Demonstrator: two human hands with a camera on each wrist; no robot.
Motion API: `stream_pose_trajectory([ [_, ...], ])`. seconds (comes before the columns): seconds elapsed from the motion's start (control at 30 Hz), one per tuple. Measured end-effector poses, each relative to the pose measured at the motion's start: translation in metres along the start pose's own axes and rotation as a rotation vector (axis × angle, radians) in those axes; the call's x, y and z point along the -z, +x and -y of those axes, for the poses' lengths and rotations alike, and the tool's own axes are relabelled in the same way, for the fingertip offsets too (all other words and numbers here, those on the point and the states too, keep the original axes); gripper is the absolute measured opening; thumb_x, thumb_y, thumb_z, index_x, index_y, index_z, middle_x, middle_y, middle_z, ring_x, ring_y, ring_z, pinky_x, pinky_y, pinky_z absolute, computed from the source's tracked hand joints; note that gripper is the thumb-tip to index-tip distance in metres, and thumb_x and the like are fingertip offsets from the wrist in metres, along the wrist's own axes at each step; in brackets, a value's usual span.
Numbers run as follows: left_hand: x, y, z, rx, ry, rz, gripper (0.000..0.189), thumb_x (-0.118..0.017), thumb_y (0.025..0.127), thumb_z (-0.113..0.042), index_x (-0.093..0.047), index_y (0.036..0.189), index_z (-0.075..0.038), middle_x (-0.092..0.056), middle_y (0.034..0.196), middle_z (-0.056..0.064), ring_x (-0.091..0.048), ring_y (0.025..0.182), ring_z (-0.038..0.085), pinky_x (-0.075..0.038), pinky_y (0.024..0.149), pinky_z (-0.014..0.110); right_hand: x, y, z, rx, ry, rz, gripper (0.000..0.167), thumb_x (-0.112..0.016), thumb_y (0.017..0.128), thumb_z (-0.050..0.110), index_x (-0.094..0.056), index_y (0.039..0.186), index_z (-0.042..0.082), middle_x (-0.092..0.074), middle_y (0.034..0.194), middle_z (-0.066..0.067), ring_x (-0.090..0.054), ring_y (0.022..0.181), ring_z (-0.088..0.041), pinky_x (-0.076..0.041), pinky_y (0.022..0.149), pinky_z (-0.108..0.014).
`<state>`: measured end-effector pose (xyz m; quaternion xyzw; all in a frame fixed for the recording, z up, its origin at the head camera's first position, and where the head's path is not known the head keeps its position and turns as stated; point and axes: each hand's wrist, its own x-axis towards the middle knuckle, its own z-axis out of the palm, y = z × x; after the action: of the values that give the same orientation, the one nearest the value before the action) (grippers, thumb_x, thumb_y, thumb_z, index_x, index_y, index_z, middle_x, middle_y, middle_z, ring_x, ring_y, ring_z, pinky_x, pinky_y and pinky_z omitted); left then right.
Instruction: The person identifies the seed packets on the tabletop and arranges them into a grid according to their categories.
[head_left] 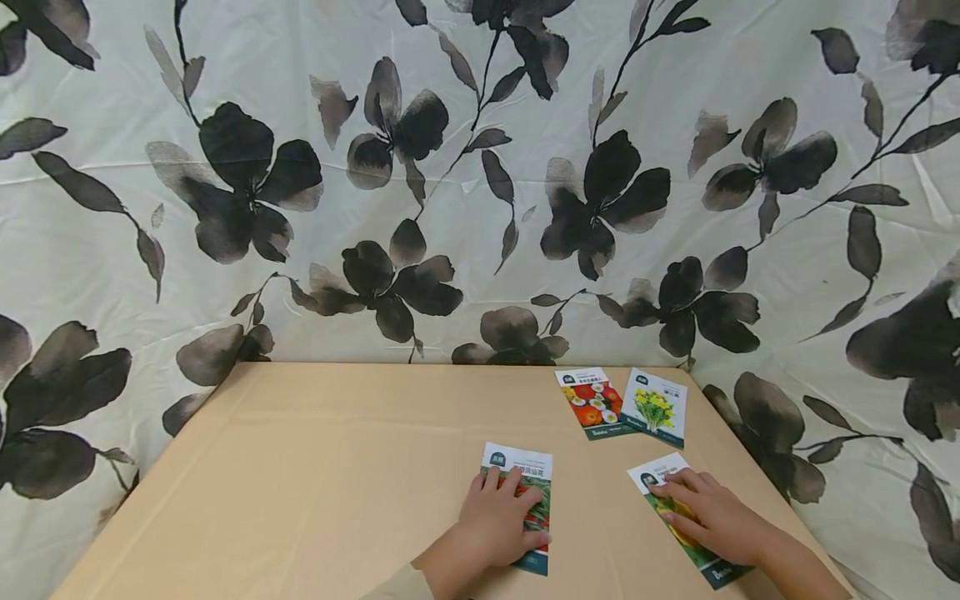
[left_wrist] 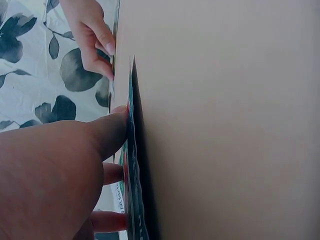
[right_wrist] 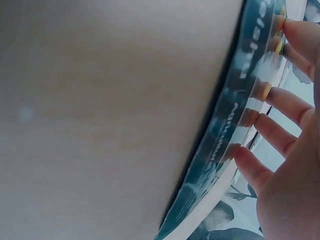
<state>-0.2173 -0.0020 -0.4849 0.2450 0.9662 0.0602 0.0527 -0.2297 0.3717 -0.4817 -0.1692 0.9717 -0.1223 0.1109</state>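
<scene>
We saw the left hand (head_left: 491, 518), fingers unclenched, resting on a red-flowered glossy rectangular packet (head_left: 537, 518), long axis pointing nearly straight away | right hand (head_left: 723, 517), likewise ungripping, on a yellow-flowered glossy rectangular packet (head_left: 701, 554), slanting far-left | both lay on the tan tabletop (head_left: 315, 483)

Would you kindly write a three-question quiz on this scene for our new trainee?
1. How many packets lie on the table?
2. True or false: the left hand and the right hand touch separate packets.
3. Where on the table are the two packets that neither hand touches? (a) far left; (b) far right; (c) near left.

Key: 1. Four. 2. True. 3. b.
</scene>
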Motion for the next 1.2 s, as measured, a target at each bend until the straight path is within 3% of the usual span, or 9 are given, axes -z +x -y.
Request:
stream_pose_trajectory([
  [0.23, -0.002, -0.01, 0.014, -0.016, 0.003, -0.064, 0.057, -0.059, 0.09, -0.072, -0.057, 0.136, -0.04, -0.051, 0.138, 0.004, -0.047, 0.125, 0.034, -0.039, 0.106, 0.054, 0.001, -0.001, 0.001, 0.008, 0.014, 0.008, 0.05, -0.062, 0.096, 0.054, -0.062, 0.141, 0.032, -0.053, 0.141, -0.009, -0.048, 0.128, -0.032, -0.047, 0.1, -0.066],
  [1.2, 0.007, -0.041, 0.062, 0.048, -0.058, -0.114, 0.057, -0.064, 0.09, -0.066, -0.061, 0.135, -0.031, -0.053, 0.136, 0.009, -0.046, 0.126, 0.038, -0.041, 0.103, 0.06, 0.001, -0.001, 0.003, -0.019, 0.036, 0.01, 0.049, -0.064, 0.096, 0.052, -0.063, 0.14, 0.032, -0.052, 0.143, -0.01, -0.047, 0.126, -0.028, -0.049, 0.101, -0.061],
])
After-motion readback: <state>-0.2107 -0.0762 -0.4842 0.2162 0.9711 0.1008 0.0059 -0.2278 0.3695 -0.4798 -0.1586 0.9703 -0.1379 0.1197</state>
